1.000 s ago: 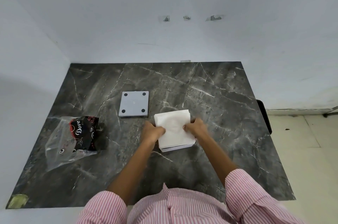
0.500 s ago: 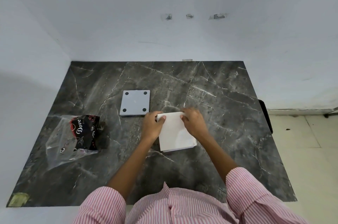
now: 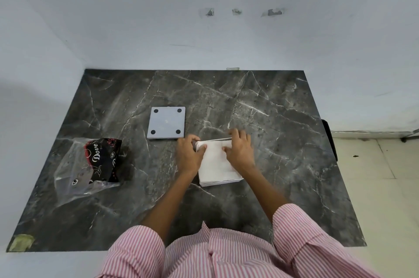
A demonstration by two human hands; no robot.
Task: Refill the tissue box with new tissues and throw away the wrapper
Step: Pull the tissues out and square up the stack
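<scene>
A stack of white tissues [image 3: 216, 164] lies in a shallow white tissue box [image 3: 223, 183] in the middle of the dark marble table [image 3: 283, 141]. My left hand [image 3: 189, 155] presses on the stack's far left corner, thumb on top. At the far right corner, my right hand [image 3: 240, 149] lies with its fingers over the stack's far edge. The box's grey square lid [image 3: 166, 122], with a black dot at each corner, lies flat just to the far left of my left hand. The clear plastic wrapper [image 3: 87, 166] with black "Dove" print lies crumpled at the table's left side.
White walls close off the table's far and left sides. A scrap of greenish tape [image 3: 21, 241] sticks to the near left corner. Past the table's right edge are a dark object [image 3: 330, 139] and a tiled floor [image 3: 381, 178]. My pink striped shirt fills the near edge.
Both hands have slid from the stack's sides to its far corners. The puffed tissues now lie flatter in the box. The lid and the wrapper have not moved.
</scene>
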